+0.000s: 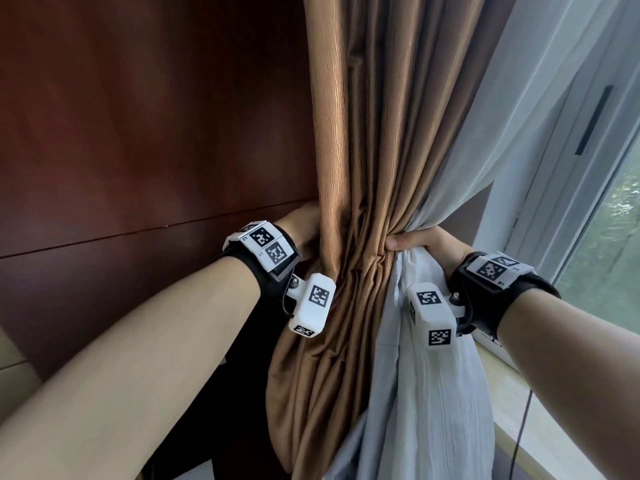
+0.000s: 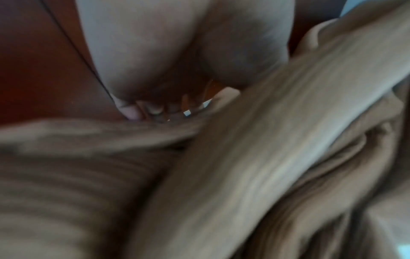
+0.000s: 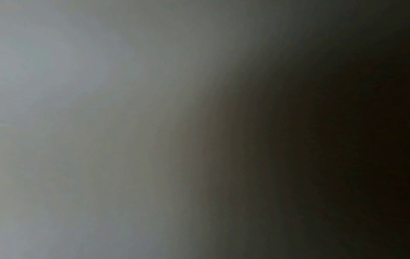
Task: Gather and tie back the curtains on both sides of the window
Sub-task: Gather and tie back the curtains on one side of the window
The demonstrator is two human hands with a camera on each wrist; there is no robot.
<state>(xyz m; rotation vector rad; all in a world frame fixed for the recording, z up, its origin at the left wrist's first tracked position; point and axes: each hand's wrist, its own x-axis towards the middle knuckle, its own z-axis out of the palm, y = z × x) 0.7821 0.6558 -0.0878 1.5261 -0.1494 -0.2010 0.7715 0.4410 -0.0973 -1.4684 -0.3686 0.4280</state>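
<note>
Both hands' fingers [image 1: 401, 241] clenched round vertical brown curtain [image 1: 367, 133] and white sheer [image 1: 433, 375].

The heavy curtain [image 1: 363, 168] is hung between the wall panel [image 1: 138, 133] at left and the sheer curtain [image 1: 433, 393] at right; the window [image 1: 606, 237] is located behind the sheer curtain.

Ribbed brown cloth curtain [image 1: 363, 133], glossy dark wood wall [image 1: 138, 116].
</note>
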